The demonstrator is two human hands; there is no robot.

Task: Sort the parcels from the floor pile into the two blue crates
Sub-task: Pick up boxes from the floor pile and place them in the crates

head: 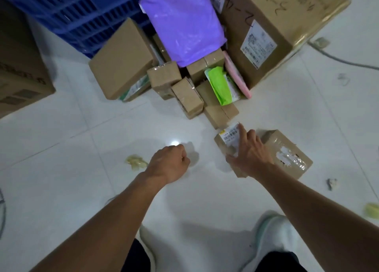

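— What can we read?
— Little. The small box [225, 141] has a white barcode label with blurred print.
— Where is the small box?
— On the floor [82, 169], just nearer us than the large carton [276, 25].
— Our hands?
— Our right hand [249, 150] lies on the box, index finger straight across the label; we cannot tell whether it grips. Our left hand [170, 161] is a fist, empty.
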